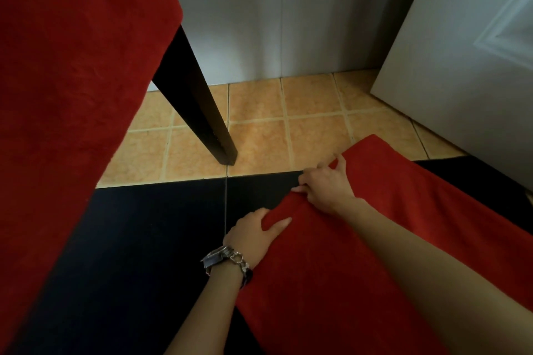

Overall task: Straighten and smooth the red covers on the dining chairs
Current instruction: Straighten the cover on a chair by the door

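Hands, left (pixel 253 232) and right (pixel 326 181), grip the red cover (pixel 346 256) edge.

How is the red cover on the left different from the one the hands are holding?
The left cover hangs untouched; the right cover is gripped at its edge by the left hand and right hand. The left cover fills more of the picture; the right cover lies lower and slanted. Both are red and soft-looking.
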A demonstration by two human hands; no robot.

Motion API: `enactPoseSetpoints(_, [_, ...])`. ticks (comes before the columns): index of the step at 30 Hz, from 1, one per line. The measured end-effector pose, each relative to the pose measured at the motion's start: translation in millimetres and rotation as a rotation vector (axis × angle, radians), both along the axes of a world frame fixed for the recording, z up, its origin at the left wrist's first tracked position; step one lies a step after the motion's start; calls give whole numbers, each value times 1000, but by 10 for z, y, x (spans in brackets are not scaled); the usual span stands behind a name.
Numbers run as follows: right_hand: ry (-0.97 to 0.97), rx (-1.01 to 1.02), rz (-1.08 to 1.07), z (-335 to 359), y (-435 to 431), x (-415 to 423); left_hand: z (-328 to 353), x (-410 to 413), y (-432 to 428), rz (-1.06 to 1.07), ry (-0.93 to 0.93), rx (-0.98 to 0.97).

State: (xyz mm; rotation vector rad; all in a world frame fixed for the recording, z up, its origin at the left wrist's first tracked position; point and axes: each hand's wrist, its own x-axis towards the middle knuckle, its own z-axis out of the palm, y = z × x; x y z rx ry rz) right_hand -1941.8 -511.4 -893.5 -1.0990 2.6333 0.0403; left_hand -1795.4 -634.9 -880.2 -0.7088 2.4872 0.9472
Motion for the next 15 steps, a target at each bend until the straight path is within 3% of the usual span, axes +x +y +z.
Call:
enactPoseSetpoints(5, [36, -60, -24, 64, 32, 1, 68, -61, -106, -35, -211, 189])
enactPoseSetpoints(9, [42, -71, -27, 231, 53, 8, 123, -111, -126, 10, -242, 290])
enactPoseSetpoints(15, [61, -117, -38, 625, 98, 28, 462, -21, -45, 37, -142, 107])
